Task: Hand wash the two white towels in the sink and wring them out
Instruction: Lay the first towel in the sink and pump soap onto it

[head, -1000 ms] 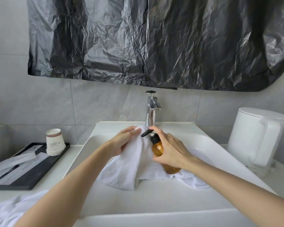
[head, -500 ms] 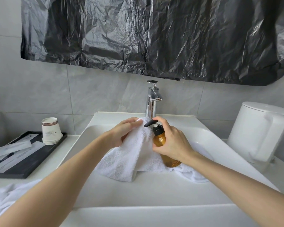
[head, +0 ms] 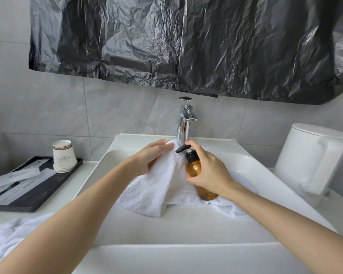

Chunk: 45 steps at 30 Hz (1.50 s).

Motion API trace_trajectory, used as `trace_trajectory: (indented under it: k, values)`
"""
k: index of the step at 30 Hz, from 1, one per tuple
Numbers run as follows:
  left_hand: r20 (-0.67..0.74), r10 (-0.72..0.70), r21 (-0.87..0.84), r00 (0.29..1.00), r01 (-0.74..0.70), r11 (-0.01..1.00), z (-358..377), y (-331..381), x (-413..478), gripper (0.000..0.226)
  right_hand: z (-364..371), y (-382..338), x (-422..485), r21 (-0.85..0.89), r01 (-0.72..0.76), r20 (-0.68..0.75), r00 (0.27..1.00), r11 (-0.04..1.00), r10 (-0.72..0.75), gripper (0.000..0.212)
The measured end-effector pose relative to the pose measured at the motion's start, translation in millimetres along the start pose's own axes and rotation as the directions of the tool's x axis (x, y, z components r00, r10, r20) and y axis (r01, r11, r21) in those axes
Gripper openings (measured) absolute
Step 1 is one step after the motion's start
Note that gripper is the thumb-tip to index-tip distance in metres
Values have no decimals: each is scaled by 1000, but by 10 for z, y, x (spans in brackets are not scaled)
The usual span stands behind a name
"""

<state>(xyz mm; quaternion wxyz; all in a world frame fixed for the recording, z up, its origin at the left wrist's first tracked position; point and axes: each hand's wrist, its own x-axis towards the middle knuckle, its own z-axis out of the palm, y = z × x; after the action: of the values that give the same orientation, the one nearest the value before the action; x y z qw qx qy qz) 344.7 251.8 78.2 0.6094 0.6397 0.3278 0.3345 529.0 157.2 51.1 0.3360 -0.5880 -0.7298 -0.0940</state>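
Observation:
One white towel [head: 152, 186] hangs into the white sink [head: 186, 224], lifted by its top edge, which my left hand [head: 149, 158] pinches just below the chrome tap [head: 185, 120]. My right hand [head: 208, 173] grips an amber pump bottle [head: 194, 169] with a black pump head, index finger on top of the pump and the nozzle pointing at the towel. The bottle's lower part shows below my hand, over the towel. A second white towel [head: 6, 234] lies bunched on the counter at the lower left, partly hidden by my left forearm.
A black tray [head: 38, 194] with wrapped sachets and a stack of paper cups [head: 63, 156] sits on the left counter. A white kettle [head: 313, 157] stands at the right. Black plastic sheeting [head: 186, 42] covers the wall above the tap.
Both hands keep their hold on the towel and the bottle in the same place over the sink. Only the camera view shifted slightly.

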Motion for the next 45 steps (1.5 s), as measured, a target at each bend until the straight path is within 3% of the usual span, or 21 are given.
trace_trajectory:
  k: [4, 8, 11, 14, 20, 32, 45]
  values:
    - [-98, 10, -2, 995, -11, 1000, -70, 51, -6, 13, -128, 2, 15, -25, 3, 10, 1000, 1000, -3, 85]
    - [-147, 21, -62, 989, -31, 998, -159, 108, -46, 12, -360, 78, 42, -119, 23, -159, 986, 993, -42, 87]
    - [-169, 26, -68, 985, -38, 997, -203, 108, -60, 12, -580, 292, 4, -184, -71, -246, 969, 980, 24, 92]
    - [-185, 26, -42, 982, -34, 999, -204, 86, -54, 12, -652, 472, -141, -230, -172, -218, 968, 958, 121, 96]
    - [-177, 21, 8, 984, -19, 1000, -150, 46, -50, 14, -611, 634, -236, -117, -298, -227, 937, 947, 267, 86]
    - [-169, 23, 60, 985, -13, 998, -135, -1, -42, 14, -599, 673, -236, -105, -275, -235, 941, 956, 245, 80]
    - [-163, 19, 81, 986, -6, 997, -118, 36, -99, 14, -616, 707, -236, -134, -318, -228, 931, 938, 283, 87]
